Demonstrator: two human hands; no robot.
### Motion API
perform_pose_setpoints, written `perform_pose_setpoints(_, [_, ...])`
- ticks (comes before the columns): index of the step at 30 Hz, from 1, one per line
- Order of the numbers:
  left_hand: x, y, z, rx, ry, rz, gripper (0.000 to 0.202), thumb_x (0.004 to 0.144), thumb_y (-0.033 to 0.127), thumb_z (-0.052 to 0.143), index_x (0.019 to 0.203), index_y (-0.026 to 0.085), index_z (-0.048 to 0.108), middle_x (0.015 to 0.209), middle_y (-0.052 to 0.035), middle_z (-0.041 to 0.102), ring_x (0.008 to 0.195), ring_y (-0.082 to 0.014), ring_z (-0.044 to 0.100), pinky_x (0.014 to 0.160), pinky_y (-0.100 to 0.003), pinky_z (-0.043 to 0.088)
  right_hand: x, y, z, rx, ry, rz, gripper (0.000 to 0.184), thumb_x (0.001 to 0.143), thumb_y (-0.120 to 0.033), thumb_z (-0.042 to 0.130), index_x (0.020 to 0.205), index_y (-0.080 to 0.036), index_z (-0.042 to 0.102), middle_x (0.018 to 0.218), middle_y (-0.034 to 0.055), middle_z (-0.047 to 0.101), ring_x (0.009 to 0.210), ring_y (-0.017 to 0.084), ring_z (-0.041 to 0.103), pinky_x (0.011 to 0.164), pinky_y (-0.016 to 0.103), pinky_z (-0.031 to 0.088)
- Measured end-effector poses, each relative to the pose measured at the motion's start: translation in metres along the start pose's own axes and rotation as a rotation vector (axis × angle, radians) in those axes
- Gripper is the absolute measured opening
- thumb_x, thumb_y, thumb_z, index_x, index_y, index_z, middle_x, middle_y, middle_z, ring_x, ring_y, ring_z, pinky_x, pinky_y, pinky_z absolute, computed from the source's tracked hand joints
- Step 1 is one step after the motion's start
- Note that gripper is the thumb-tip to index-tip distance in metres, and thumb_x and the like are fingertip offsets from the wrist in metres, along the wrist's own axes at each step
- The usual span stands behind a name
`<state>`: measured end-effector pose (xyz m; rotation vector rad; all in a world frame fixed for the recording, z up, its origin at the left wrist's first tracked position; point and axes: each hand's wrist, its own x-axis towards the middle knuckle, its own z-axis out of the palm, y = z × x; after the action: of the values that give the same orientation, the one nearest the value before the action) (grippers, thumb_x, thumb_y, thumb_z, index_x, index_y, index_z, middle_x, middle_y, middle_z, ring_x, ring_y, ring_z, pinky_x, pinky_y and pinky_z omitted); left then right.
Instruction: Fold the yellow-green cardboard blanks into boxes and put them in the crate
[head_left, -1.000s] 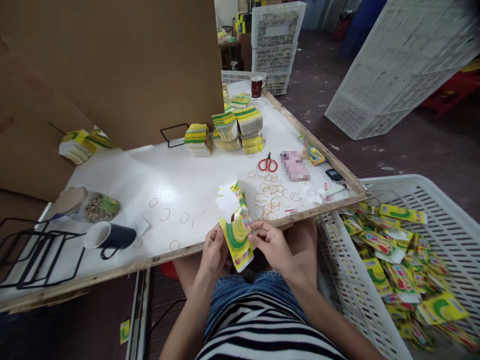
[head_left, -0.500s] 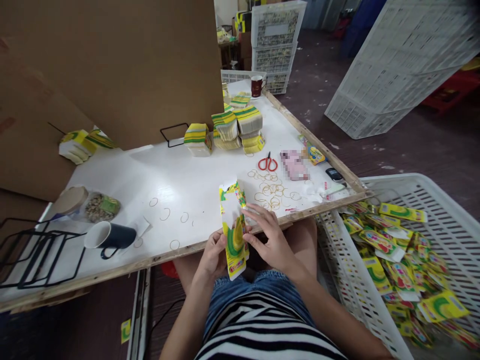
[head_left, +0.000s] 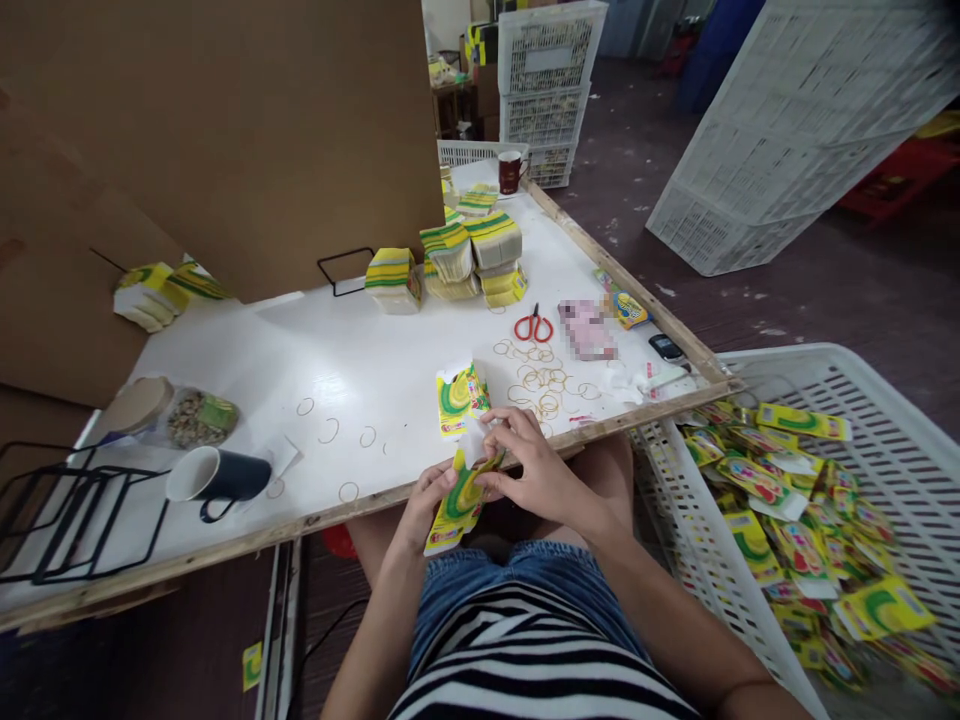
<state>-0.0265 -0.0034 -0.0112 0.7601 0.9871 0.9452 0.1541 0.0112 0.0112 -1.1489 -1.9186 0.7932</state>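
Observation:
Just over the table's front edge, a small yellow carton with a green ring design tilts in my hands. My left hand is closed on its left side, thumb on the printed face. The fingers of my right hand pinch at its upper end, where a white flap shows; some fingertips are hidden. Beyond it, another yellow carton, apparently flat, lies on the white tabletop. Loose rubber bands are scattered to the right of that one.
Banded carton stacks stand behind, near red-handled scissors. A dark mug lies on its side at left, beside a black wire rack. At right, a white basket holds many cartons. A cardboard sheet rises at the back.
The carton in my hands has come down towards me and tilted more, apart from the one on the table. My right fingers have closed in at its upper end.

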Motion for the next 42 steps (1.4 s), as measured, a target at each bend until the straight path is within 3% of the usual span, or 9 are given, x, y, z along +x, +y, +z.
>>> perform_pose_setpoints(6, [0.000,0.005,0.006,-0.090,-0.022,-0.102,0.048,0.053,0.047,0.083,0.084,0.012,0.073,0.064,-0.0055,0.070,0.051,-0.0146,0.060,0.051,-0.024,0.045,-0.001,0.005,0.001,-0.009,-0.005,0.011,0.017,0.075,-0.014,0.070,0.082,-0.022,0.056,0.118,0.0077,0.052,0.116,0.025,0.044,0.100,0.043,0.039])
perform_pose_setpoints(12, [0.001,0.007,0.010,-0.068,-0.098,-0.089,0.047,0.058,0.047,0.080,0.091,0.014,0.074,0.069,-0.0065,0.072,0.054,-0.0164,0.063,0.054,-0.026,0.048,-0.006,0.007,0.002,0.038,0.026,0.018,0.017,0.075,-0.015,0.071,0.077,-0.021,0.055,0.112,0.0075,0.053,0.112,0.024,0.046,0.098,0.041,0.040])
perform_pose_setpoints(22, [-0.002,0.008,0.010,-0.032,-0.094,-0.079,0.047,0.063,0.043,0.079,0.099,0.014,0.073,0.074,-0.0078,0.073,0.057,-0.0176,0.065,0.061,-0.029,0.051,-0.007,0.010,0.001,-0.043,0.003,0.010,0.011,0.078,-0.020,0.069,0.089,-0.024,0.069,0.123,0.0081,0.053,0.118,0.027,0.044,0.101,0.047,0.038])
perform_pose_setpoints(25, [0.000,0.008,0.012,-0.050,-0.013,-0.054,0.042,0.064,0.041,0.079,0.096,0.015,0.073,0.070,-0.0059,0.073,0.057,-0.0167,0.065,0.056,-0.026,0.049,-0.010,0.012,0.007,0.003,0.094,0.035,0.022,0.080,-0.028,0.068,0.102,-0.026,0.068,0.126,0.0089,0.052,0.119,0.027,0.044,0.101,0.046,0.038])
perform_pose_setpoints(28, [0.003,0.004,0.013,-0.072,0.057,-0.009,0.040,0.064,0.042,0.079,0.093,0.015,0.071,0.071,-0.0045,0.073,0.063,-0.0174,0.066,0.058,-0.025,0.049,-0.014,0.013,0.018,0.141,0.267,0.163,0.038,0.081,-0.035,0.066,0.117,-0.024,0.060,0.116,0.0095,0.059,0.100,0.024,0.055,0.088,0.039,0.046])
perform_pose_setpoints(31, [0.006,-0.003,0.016,-0.051,0.101,0.057,0.043,0.063,0.045,0.079,0.092,0.015,0.069,0.075,-0.0041,0.073,0.067,-0.0183,0.067,0.061,-0.027,0.051,-0.020,0.013,0.030,0.299,0.245,0.270,0.028,0.083,-0.038,0.063,0.106,-0.021,0.065,0.093,0.0056,0.067,0.074,0.019,0.057,0.070,0.031,0.048])
perform_pose_setpoints(34, [0.007,-0.009,0.020,0.024,0.169,0.121,0.043,0.066,0.048,0.076,0.093,0.015,0.066,0.076,-0.0035,0.072,0.069,-0.0182,0.067,0.062,-0.026,0.052,-0.022,0.013,0.037,0.310,0.255,0.285,0.018,0.084,-0.037,0.061,0.083,-0.020,0.066,0.075,0.0026,0.063,0.069,0.018,0.054,0.065,0.028,0.044])
perform_pose_setpoints(37, [0.005,-0.008,0.025,0.142,0.184,0.144,0.041,0.072,0.047,0.072,0.098,0.016,0.063,0.082,-0.0039,0.072,0.072,-0.0178,0.067,0.063,-0.026,0.052,-0.021,0.015,0.039,0.275,0.308,0.290,0.024,0.084,-0.037,0.061,0.067,-0.020,0.059,0.066,0.0006,0.055,0.065,0.017,0.050,0.061,0.027,0.041])
perform_pose_setpoints(42, [0.003,-0.002,0.023,0.305,0.153,0.189,0.034,0.070,0.036,0.075,0.094,0.016,0.061,0.082,-0.0028,0.071,0.075,-0.0178,0.066,0.069,-0.027,0.053,-0.019,0.021,0.034,0.372,0.339,0.386,0.021,0.082,-0.039,0.061,0.074,-0.019,0.063,0.067,0.0007,0.060,0.060,0.015,0.051,0.056,0.026,0.040])
